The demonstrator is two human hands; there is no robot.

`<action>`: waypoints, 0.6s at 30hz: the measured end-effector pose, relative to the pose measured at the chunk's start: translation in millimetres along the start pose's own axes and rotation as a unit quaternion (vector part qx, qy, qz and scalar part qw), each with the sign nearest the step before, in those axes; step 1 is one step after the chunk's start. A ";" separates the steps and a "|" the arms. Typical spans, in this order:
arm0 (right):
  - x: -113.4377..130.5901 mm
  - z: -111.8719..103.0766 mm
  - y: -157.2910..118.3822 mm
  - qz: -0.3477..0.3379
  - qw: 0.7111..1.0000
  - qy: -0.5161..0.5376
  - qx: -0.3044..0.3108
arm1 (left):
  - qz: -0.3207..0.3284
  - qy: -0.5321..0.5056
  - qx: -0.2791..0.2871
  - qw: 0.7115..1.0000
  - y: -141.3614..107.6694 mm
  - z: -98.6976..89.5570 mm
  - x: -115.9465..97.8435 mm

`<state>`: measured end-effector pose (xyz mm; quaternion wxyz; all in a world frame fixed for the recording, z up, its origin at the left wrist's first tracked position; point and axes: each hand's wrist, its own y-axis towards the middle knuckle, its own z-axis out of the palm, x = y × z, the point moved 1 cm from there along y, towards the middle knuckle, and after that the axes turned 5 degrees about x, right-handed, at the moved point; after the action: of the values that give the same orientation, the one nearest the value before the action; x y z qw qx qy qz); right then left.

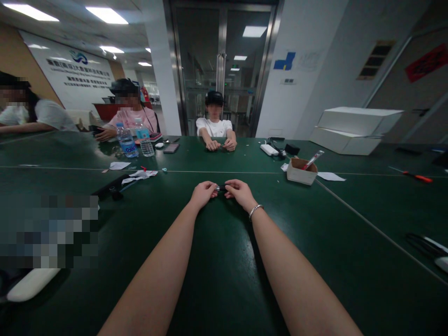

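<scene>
We see a small, slim thing (221,188), dark along most of its body with a paler, silvery end towards the left; it is so small here that its exact kind is probably beyond us. It sits between our two hands, just above the middle of the green table (224,261). Around it we count two plastic bottles (128,142) at the far left, one small open carton (301,173) to the right, two white boxes (360,120) stacked at the far right, one red-handled tool (416,177) nearer the right edge, and three people (214,127) along the far side. Our left hand (204,194) pinches the silvery end, thumb and fingers closed together on it; our right hand (240,193), a bracelet (255,208) at its wrist, clamps the dark end likewise.
</scene>
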<state>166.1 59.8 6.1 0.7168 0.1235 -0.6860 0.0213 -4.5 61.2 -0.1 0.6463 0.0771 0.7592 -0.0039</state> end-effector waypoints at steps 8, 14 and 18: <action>-1.2 -0.4 1.6 0.000 1.000 0.003 0.003 | -0.005 -0.008 0.005 1.000 -0.9 0.6 -1.7; -2.0 -0.5 1.3 -0.001 1.000 0.007 0.002 | 0.006 -0.029 0.010 1.000 1.0 0.8 1.6; -2.2 -0.5 1.6 0.000 1.000 0.011 0.006 | 0.021 -0.008 0.019 1.000 1.2 1.0 1.9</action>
<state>166.1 61.8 4.1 0.7233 0.1277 -0.6781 0.0263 -3.6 62.5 -2.0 0.6506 0.1051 0.7521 -0.0056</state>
